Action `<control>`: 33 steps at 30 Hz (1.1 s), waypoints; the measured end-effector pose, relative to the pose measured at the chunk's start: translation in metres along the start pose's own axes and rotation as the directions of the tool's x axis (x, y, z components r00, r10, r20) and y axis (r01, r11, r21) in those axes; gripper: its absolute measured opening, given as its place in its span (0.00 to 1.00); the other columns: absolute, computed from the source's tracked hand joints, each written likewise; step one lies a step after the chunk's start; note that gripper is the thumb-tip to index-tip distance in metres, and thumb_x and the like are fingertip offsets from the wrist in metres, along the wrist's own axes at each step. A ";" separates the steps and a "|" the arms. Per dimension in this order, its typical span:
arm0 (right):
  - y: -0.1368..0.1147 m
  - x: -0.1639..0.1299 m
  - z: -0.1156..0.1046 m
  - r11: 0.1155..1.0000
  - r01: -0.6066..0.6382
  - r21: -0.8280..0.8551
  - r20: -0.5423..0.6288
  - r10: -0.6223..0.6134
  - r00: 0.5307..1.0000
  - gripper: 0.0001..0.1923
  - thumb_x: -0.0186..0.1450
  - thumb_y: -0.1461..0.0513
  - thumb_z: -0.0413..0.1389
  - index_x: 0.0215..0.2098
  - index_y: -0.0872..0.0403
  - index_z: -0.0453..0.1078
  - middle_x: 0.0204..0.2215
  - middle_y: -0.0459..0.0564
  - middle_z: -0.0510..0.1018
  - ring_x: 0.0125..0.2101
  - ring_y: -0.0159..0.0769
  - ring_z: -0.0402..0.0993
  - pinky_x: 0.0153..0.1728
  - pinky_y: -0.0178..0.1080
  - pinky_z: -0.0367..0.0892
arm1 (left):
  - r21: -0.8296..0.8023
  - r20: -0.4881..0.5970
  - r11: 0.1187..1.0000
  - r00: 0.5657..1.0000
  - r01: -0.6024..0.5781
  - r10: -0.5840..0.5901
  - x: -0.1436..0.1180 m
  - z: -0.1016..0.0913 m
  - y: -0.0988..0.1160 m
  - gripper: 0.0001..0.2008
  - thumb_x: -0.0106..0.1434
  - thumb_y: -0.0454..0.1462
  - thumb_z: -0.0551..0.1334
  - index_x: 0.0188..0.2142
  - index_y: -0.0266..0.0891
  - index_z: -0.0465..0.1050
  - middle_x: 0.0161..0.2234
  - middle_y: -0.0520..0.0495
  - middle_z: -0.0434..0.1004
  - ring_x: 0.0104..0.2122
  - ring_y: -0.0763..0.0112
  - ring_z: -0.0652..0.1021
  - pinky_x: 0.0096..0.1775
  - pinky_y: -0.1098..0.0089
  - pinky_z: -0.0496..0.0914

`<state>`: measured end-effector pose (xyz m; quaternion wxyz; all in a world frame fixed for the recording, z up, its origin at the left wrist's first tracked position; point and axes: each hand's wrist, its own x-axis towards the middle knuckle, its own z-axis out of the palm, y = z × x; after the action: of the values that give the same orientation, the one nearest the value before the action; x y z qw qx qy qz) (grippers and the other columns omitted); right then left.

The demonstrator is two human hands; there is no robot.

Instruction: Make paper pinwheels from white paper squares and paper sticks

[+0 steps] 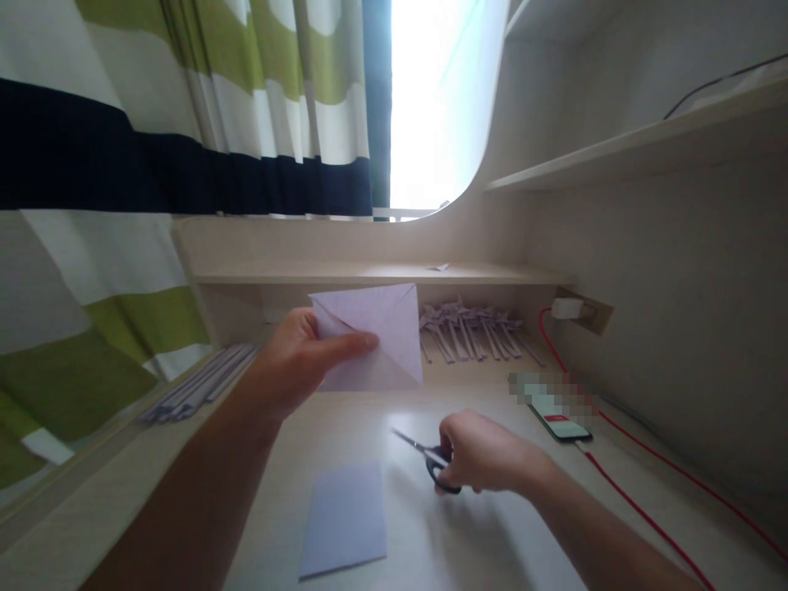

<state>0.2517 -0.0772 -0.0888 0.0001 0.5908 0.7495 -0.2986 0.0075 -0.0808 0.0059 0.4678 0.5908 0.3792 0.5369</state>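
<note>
My left hand (295,361) holds up a folded pale lilac sheet of paper (385,336) above the desk, thumb pressed across its front. My right hand (486,451) is lower and to the right, closed on the black handles of a pair of scissors (424,455) whose blades point left, just over the desk top. Flat on the desk below the two hands lies another pale lilac sheet (345,517).
A row of several folded paper pieces (474,332) lies at the back under a low shelf (382,273). Paper strips (197,382) are stacked at the left. A phone (560,423) on a red cable (646,525) lies at the right. Striped curtain hangs at the left.
</note>
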 end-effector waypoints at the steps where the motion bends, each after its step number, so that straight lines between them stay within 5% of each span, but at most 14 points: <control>1: -0.001 0.002 0.007 1.000 -0.007 -0.031 0.016 0.007 1.000 0.09 0.50 0.64 0.67 0.29 0.59 0.80 0.17 0.47 0.76 0.16 0.34 0.70 0.17 0.33 0.56 | -0.004 -0.001 1.000 1.000 0.001 -0.001 0.001 0.000 0.000 0.10 0.48 0.39 0.78 0.32 0.42 0.87 0.33 0.44 0.88 0.31 0.59 0.85 0.35 0.67 0.79; 6: -0.001 0.006 0.009 0.997 0.068 -0.045 0.088 -0.064 0.994 0.11 0.50 0.64 0.67 0.33 0.56 0.81 0.20 0.49 0.81 0.19 0.38 0.78 0.18 0.32 0.61 | -0.014 0.004 1.000 1.000 0.002 -0.002 0.002 -0.003 0.002 0.08 0.49 0.37 0.77 0.31 0.42 0.87 0.30 0.44 0.86 0.29 0.63 0.84 0.32 0.70 0.78; 10: -0.004 -0.005 -0.027 0.987 0.162 -0.011 0.035 -0.162 0.986 0.09 0.60 0.61 0.63 0.39 0.52 0.82 0.26 0.48 0.84 0.25 0.36 0.81 0.23 0.32 0.66 | -0.064 0.013 0.998 1.000 0.020 -0.019 0.001 -0.002 0.006 0.06 0.49 0.36 0.76 0.29 0.41 0.86 0.27 0.46 0.85 0.24 0.68 0.81 0.27 0.74 0.75; 12: -0.009 -0.016 -0.049 0.945 0.323 0.056 -0.081 -0.318 0.945 0.07 0.64 0.62 0.61 0.39 0.52 0.81 0.33 0.48 0.86 0.28 0.34 0.83 0.27 0.32 0.71 | -0.088 0.008 0.996 1.000 0.030 -0.030 0.001 -0.001 0.007 0.07 0.48 0.36 0.76 0.29 0.41 0.86 0.26 0.46 0.85 0.24 0.68 0.81 0.26 0.75 0.74; 15: -0.020 -0.035 -0.071 0.801 0.566 0.196 -0.346 -0.484 0.804 0.07 0.67 0.61 0.61 0.42 0.51 0.81 0.32 0.48 0.86 0.28 0.34 0.82 0.27 0.33 0.73 | -0.109 -0.003 0.993 0.999 0.051 -0.051 0.001 0.002 0.008 0.09 0.46 0.35 0.76 0.29 0.40 0.86 0.25 0.47 0.84 0.23 0.68 0.81 0.26 0.75 0.74; 18: -0.032 -0.048 -0.075 0.596 0.798 0.088 -0.683 -0.548 0.483 0.11 0.67 0.65 0.64 0.47 0.50 0.80 0.35 0.47 0.85 0.32 0.34 0.82 0.32 0.34 0.76 | -0.120 0.007 0.991 0.998 0.067 -0.066 0.001 0.003 0.008 0.10 0.45 0.35 0.76 0.30 0.39 0.86 0.26 0.46 0.84 0.24 0.67 0.82 0.27 0.74 0.75; 20: -0.037 -0.052 -0.072 0.496 0.867 -0.042 -0.707 -0.628 0.325 0.13 0.66 0.69 0.63 0.47 0.51 0.80 0.38 0.48 0.85 0.35 0.33 0.82 0.36 0.35 0.77 | -0.120 0.024 0.990 0.997 0.076 -0.073 0.000 0.003 0.009 0.11 0.46 0.35 0.76 0.31 0.39 0.86 0.26 0.45 0.84 0.24 0.66 0.82 0.27 0.74 0.75; 21: -0.039 -0.052 -0.070 0.468 0.879 -0.090 -0.680 -0.674 0.289 0.13 0.66 0.70 0.62 0.47 0.52 0.81 0.38 0.49 0.86 0.35 0.33 0.82 0.37 0.35 0.77 | -0.118 0.032 0.990 0.996 0.083 -0.079 -0.001 0.004 0.009 0.11 0.46 0.35 0.76 0.32 0.38 0.86 0.26 0.45 0.84 0.24 0.66 0.82 0.26 0.74 0.75; 27: -0.039 -0.046 -0.068 0.401 0.905 -0.143 -0.583 -0.773 0.250 0.05 0.68 0.69 0.63 0.40 0.57 0.82 0.36 0.51 0.85 0.34 0.31 0.81 0.36 0.33 0.75 | -0.121 0.023 0.986 0.994 0.111 -0.109 -0.007 0.011 0.011 0.06 0.50 0.34 0.74 0.30 0.36 0.84 0.24 0.47 0.84 0.22 0.69 0.81 0.25 0.76 0.73; 33: -0.038 -0.044 -0.068 0.450 0.891 -0.057 -0.586 -0.738 0.336 0.03 0.67 0.67 0.65 0.39 0.57 0.81 0.36 0.51 0.85 0.35 0.33 0.81 0.39 0.36 0.75 | -0.113 0.049 0.989 0.994 0.099 -0.094 -0.007 0.012 0.008 0.07 0.49 0.35 0.77 0.26 0.35 0.82 0.21 0.49 0.82 0.19 0.72 0.79 0.23 0.78 0.72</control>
<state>0.2552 -0.0908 0.0000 -0.4402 0.1796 0.8610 -0.1809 0.0179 -0.0914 0.0115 0.5347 0.5555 0.3655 0.5214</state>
